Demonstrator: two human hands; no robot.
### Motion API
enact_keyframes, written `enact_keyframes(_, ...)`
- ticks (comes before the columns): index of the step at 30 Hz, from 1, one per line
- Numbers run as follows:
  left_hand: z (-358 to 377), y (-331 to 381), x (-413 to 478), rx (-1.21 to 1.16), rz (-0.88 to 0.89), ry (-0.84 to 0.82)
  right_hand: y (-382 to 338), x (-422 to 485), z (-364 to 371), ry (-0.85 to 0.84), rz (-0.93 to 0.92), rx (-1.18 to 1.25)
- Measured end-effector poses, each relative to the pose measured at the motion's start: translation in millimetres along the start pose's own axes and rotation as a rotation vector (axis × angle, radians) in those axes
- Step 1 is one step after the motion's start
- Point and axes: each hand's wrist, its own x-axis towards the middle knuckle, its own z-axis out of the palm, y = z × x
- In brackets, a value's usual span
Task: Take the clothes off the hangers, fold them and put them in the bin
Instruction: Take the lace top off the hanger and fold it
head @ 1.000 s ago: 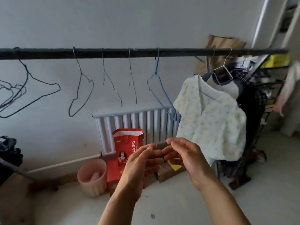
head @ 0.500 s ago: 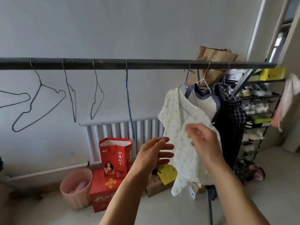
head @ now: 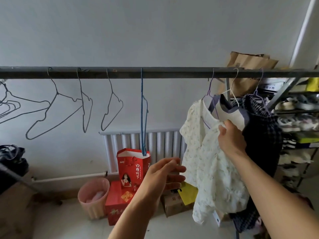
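Up at the rail, the right hand pinches the floral blouse at its shoulder; the left hand hovers just beside its hem, fingers loosely spread.

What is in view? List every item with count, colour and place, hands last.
rail: one, dark grey, across the top.
empty hangers: three grey plus a bunch at the left edge, on the rail.
blue hanger: one, blue, mid-rail, empty.
floral blouse: one, cream, hung right of the blue hanger.
white top: one, white with grey trim, behind the blouse.
checked garment: one, dark, hung furthest right.
radiator: one, white, on the wall below the rail.
gift bag: one, red, on a red box.
bin: one, pink, on the floor left of the box.
shoe rack: one, metal, far right.
left hand: open, empty, left of the blouse.
right hand: grips the blouse's shoulder.
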Motion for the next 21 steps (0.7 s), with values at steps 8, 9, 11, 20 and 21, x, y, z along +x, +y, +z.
enact_keyframes(8,-7.3,5.7,3.0,-0.033,0.045,0.023,-21.0,15.2,-17.5,0.226,-0.213,0.296)
enact_keyframes(9,-6.3,6.4,3.0,-0.024,0.055,0.017,-20.2,15.2,-20.2,0.213,-0.241,0.335)
enact_keyframes(11,-6.1,9.3,2.0,0.0,0.088,-0.001,-16.0,6.2,-27.1,0.187,-0.293,0.412)
enact_keyframes(20,-2.3,38.7,21.7,0.249,0.287,0.031,33.7,-59.9,-90.2,-0.051,-0.395,0.502)
enact_keyframes(21,-0.5,40.2,27.6,0.324,0.333,0.053,38.2,-64.7,-97.8,-0.064,-0.401,0.506)
